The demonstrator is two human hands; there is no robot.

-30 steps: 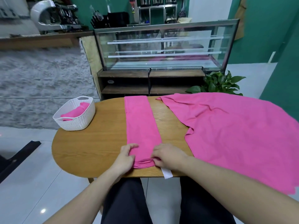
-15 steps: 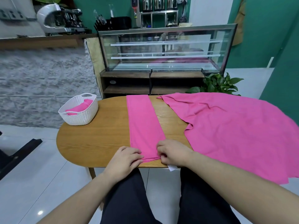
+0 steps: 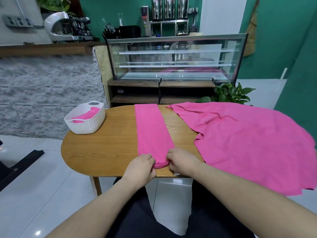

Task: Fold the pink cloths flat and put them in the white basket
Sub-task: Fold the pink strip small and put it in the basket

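My left hand (image 3: 141, 166) and right hand (image 3: 181, 163) each have a closed grip on a near corner of the strip (image 3: 153, 133), fingers curled over the layered end close to the bench (image 3: 103, 152) front edge. The strip lies folded long and narrow, running straight away from me to the far edge.

Judgement: the step in hand is the crosswise fold. To do it well I should lift both corners level, carry them forward together and lay them square on the far end, keeping the stacked layers (several show at the near end) from sliding apart.

Room: bare wood lies to the left, up to the basket (image 3: 96, 125), which already holds pink cloth. To the right, the spread cloth (image 3: 248, 143) sits just beside the strip, apart from it and overhanging the bench edge; I should avoid snagging it.
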